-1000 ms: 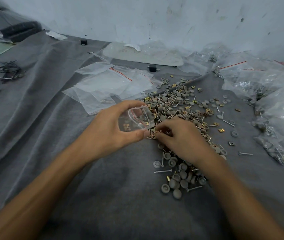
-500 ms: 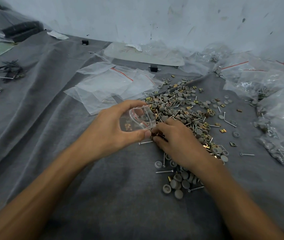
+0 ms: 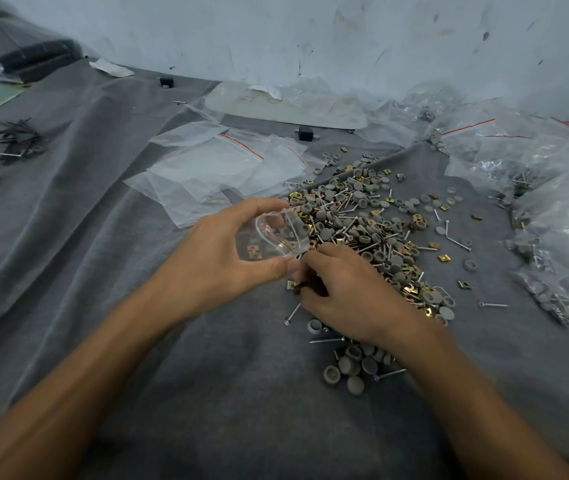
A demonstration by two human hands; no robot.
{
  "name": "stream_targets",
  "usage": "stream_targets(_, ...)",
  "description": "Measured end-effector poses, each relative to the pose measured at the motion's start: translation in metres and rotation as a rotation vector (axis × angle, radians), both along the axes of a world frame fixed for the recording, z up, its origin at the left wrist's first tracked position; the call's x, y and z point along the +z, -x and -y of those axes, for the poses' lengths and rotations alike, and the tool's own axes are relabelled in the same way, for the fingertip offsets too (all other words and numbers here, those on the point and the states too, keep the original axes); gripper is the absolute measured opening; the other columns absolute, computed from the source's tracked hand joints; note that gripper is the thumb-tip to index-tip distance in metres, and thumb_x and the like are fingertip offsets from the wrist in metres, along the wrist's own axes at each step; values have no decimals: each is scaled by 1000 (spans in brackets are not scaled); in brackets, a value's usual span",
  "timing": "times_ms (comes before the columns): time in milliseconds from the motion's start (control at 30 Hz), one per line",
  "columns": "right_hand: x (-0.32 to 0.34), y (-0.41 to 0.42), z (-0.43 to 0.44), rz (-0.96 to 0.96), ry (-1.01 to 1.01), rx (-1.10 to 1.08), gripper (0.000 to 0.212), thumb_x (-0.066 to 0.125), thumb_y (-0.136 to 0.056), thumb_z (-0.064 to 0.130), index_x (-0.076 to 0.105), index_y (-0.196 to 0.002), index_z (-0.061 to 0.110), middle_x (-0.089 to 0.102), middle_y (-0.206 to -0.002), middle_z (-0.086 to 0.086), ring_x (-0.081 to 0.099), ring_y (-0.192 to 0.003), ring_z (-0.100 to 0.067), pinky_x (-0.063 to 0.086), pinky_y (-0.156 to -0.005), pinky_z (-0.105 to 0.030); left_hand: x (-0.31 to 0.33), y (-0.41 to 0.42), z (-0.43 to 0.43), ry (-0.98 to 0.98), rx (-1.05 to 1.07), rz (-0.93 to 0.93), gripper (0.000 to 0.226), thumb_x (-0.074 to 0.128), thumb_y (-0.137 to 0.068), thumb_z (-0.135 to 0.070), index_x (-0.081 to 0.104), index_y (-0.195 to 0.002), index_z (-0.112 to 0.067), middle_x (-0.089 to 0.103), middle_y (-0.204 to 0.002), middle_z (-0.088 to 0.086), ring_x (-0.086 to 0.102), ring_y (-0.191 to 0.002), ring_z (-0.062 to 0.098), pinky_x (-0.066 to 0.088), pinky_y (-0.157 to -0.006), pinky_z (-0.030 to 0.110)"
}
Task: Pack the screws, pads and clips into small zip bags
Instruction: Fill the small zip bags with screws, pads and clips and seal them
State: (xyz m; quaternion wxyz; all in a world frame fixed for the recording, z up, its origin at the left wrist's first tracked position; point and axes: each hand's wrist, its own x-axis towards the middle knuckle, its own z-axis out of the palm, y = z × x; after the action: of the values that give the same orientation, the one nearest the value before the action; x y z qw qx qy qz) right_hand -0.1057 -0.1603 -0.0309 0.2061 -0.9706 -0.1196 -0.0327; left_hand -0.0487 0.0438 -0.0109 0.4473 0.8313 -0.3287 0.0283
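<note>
Person, arms only. Left forearm (image 3: 78,382), at 7 o'clock: bare to the frame edge. Right forearm (image 3: 466,403), at 5 o'clock: bare likewise. Left hand (image 3: 220,258), off centre toward 9 o'clock: bare, thumbnail short and plain. Right hand (image 3: 349,296), off centre toward 3 o'clock: bare

we log dim, cool, diffuse light; soft shadow under the left hand (image 3: 213,258) and right hand (image 3: 349,292). mild glare on filled bags (image 3: 560,202) right of them. forearms blurred; edges bowed.
</note>
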Motion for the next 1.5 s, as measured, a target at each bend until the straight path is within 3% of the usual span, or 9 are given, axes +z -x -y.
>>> stream_targets(300, -3, 0, -6, 32, -26, 26, 10, 66, -96, 29, 59, -93, 22, 42, -87, 15, 39, -85, -8, 22, -71, -22, -2, -1, -1, -7, 14, 16, 69, 71, -66, -71, 53, -129, -51, 66, -118, -26, 59, -115, -7, 46, -101, 23)
stream_targets(433, 1, 1, -6, -5, -46, 35, 9, 66, -96, 24, 59, -97, 19, 53, -96, 7, 46, -86, -9, 28, -71, -26, -2, -1, 0, -5, 14, 18, 70, 71, -66, -71, 54, -130, -49, 67, -119, -24, 59, -116, -7, 46, -101, 23)
stream_targets(667, 3, 2, -1, 23, -75, -38, 5, 61, -95, 21, 57, -97, 21, 61, -94, 6, 56, -85, -14, 44, -74, -33, -3, -1, -2, -9, 14, -1, 71, 73, -66, -70, 54, -132, -48, 67, -120, -24, 59, -115, -8, 46, -99, 20)
stream_targets(800, 11, -4, 19, 81, -177, -168, 6, 66, -95, 25, 61, -97, 27, 61, -89, 14, 56, -82, -3, 46, -71, -27, -1, 2, -1, -21, 17, 9, 64, 77, -68, -62, 55, -127, -51, 66, -119, -26, 57, -116, -10, 42, -98, 9)
stream_targets(900, 16, -4, 30, 195, -248, -224, 5, 66, -95, 23, 63, -98, 25, 62, -87, 13, 58, -81, -3, 50, -71, -29, 1, 5, 1, -23, 7, 9, 58, 78, -70, -56, 55, -123, -52, 65, -120, -28, 56, -116, -12, 38, -96, 3)
stream_targets(1067, 24, -2, 31, 306, -522, -266, 9, 69, -94, 20, 64, -92, 27, 63, -78, 15, 55, -65, 1, 43, -58, -11, 0, 6, 2, -30, -3, 21, 59, 85, -74, -50, 57, -127, -45, 64, -121, -28, 55, -116, -14, 38, -96, 4)
stream_targets(1200, 33, 1, 21, 258, -780, -160, 11, 71, -94, 14, 67, -93, 24, 65, -80, 8, 53, -64, -3, 46, -57, -19, -2, 4, 4, -51, 4, 35, 62, 86, -75, -45, 59, -131, -38, 63, -124, -24, 55, -119, -10, 39, -100, 8)
stream_targets(1433, 27, 5, 4, 135, -766, -46, 8, 72, -92, 9, 70, -94, 17, 67, -77, 6, 57, -65, -5, 46, -60, -20, 0, 7, 7, -61, 5, 32, 63, 85, -75, -47, 59, -132, -35, 65, -126, -21, 56, -119, -7, 45, -105, 24)
stream_targets(1500, 26, 5, 3, 109, -774, -34, 8, 74, -91, 10, 72, -94, 17, 70, -78, 2, 61, -66, -16, 50, -60, -28, 2, 8, 7, -54, 9, 36, 64, 83, -73, -51, 60, -131, -34, 65, -126, -20, 56, -119, -6, 44, -105, 23)
